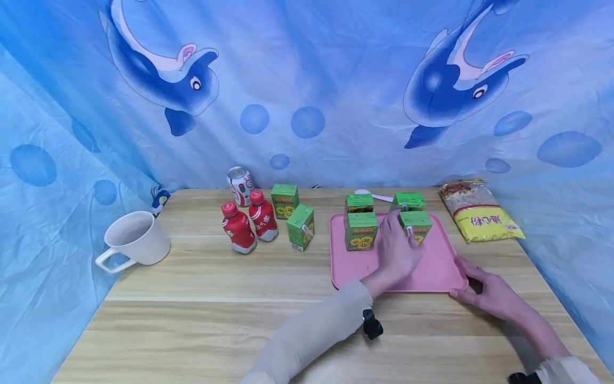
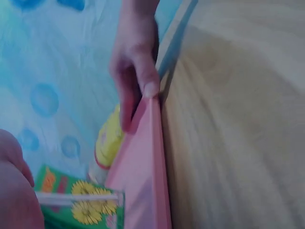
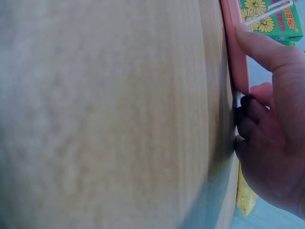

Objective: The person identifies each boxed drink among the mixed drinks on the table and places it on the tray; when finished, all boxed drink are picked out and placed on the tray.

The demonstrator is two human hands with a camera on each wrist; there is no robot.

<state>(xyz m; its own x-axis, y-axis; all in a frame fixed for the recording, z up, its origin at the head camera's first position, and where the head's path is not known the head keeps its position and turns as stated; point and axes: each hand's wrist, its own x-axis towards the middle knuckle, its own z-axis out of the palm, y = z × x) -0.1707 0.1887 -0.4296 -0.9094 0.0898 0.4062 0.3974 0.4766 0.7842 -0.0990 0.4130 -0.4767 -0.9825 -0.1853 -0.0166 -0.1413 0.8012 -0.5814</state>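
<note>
A pink tray [image 1: 350, 266] lies on the right side of the table, with several green drink cartons [image 1: 361, 232] with yellow flowers standing on it. My left hand [image 1: 399, 246] reaches over the tray and grips the front right carton [image 1: 416, 221], thumb near its front face. In the left wrist view that carton [image 2: 90, 202] shows a straw across its flowers, and only part of the left hand [image 2: 16, 186] appears. The near right corner of the tray is held by my right hand [image 1: 494, 293]. Its thumb [image 3: 262, 45] presses the front rim in the right wrist view.
Left of the tray stand two more green cartons [image 1: 300, 228], two red bottles [image 1: 239, 228] and a can [image 1: 240, 185]. A white mug [image 1: 136, 237] sits at the left edge. Behind the tray lies a white spoon [image 1: 381, 197]; a yellow food bag [image 1: 482, 213] is at the right.
</note>
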